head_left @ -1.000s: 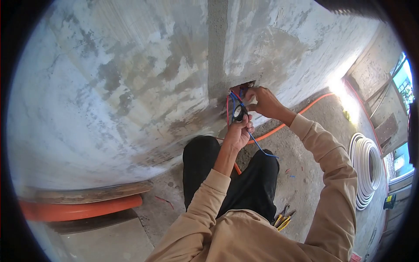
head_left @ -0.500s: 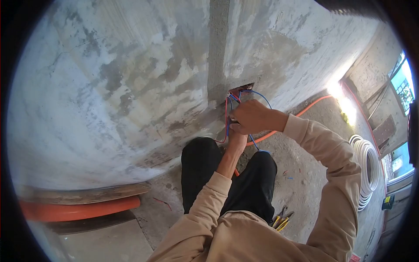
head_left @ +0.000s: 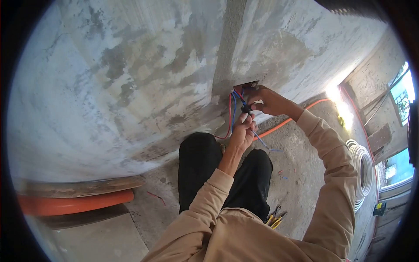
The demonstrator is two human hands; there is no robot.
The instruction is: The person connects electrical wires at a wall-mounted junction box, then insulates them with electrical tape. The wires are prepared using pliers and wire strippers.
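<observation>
Red and blue wires (head_left: 230, 114) come out of a rectangular wall box (head_left: 245, 86) low in the wall. My left hand (head_left: 243, 129) is closed on a small black piece (head_left: 246, 109), apparently tape, at the wires just below the box. Blue wire ends (head_left: 261, 139) hang out beneath that hand toward the floor. At the box's right edge, my right hand (head_left: 268, 101) is bent with its thumb and fingers apart, its fingertips partly hidden against the opening. Whether it holds a wire is too small to tell.
An orange conduit (head_left: 279, 125) runs along the wall's foot. Yellow-handled pliers (head_left: 275, 220) lie beside my right leg. A coil of white tubing (head_left: 363, 170) is at the right. Wooden boards (head_left: 78, 188) and a thick orange pipe (head_left: 78, 204) lie at the left.
My right hand has moved away from my left, up to the box opening, and its fingers have spread. The black piece now shows above my left hand. The view has shifted slightly.
</observation>
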